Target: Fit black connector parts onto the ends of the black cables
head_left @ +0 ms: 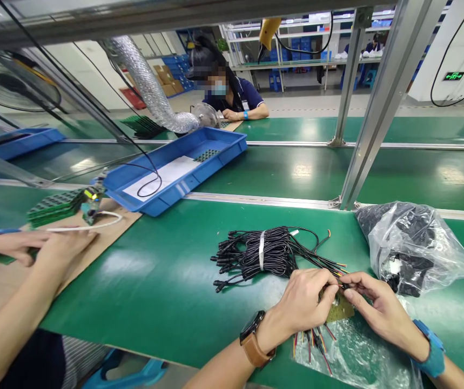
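Head view shows both hands meeting near the front edge of the green bench (167, 281). The left hand (304, 302) and the right hand (373, 305) each pinch, with fingertips pressed together, a small greenish circuit board (342, 309) and the thin wire ends that reach it — held close and low, probably so the fine ends stay steady. Red and yellow wire tips (315, 340) hang under the board, over a flat clear plastic sheet (361, 356). Just behind the hands lies the bundle of black cables (264, 253), tied in its middle with a white band, its loose ends turned toward the hands for easy reach. At the right edge sits a clear bag (410, 248) with dark parts inside. At the left edge a co-worker's hands (37, 246) rest on brown cardboard beside a blue tray (223, 154) — another person sits across the conveyor.
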`<action>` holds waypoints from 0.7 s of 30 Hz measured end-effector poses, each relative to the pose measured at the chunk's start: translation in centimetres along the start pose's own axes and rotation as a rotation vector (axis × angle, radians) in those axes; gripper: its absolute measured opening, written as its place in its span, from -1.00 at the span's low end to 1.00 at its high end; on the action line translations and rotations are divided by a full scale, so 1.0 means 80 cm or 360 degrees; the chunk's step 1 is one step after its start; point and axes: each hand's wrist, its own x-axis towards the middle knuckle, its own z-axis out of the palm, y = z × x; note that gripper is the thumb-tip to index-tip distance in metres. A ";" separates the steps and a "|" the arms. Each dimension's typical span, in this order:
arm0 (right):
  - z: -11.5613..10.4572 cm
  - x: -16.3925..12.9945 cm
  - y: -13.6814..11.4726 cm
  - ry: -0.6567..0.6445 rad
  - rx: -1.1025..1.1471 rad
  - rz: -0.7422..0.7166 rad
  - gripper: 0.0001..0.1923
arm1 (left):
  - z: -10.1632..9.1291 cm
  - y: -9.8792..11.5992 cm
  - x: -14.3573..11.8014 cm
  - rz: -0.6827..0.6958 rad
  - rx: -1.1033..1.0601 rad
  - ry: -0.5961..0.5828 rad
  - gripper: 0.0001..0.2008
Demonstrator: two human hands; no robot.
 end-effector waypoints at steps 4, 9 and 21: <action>0.001 0.000 -0.003 -0.0007 -0.0006 -0.0019 -0.75 | 0.001 -0.001 -0.001 -0.0004 0.0020 -0.0011 -0.89; 0.001 0.001 -0.001 0.0027 -0.0027 -0.0024 -0.76 | 0.002 -0.004 -0.001 0.0074 0.0102 -0.0026 -0.89; 0.002 0.004 -0.009 0.0084 -0.0338 -0.0373 -0.84 | 0.005 -0.008 -0.002 0.0151 0.0236 -0.0143 -0.86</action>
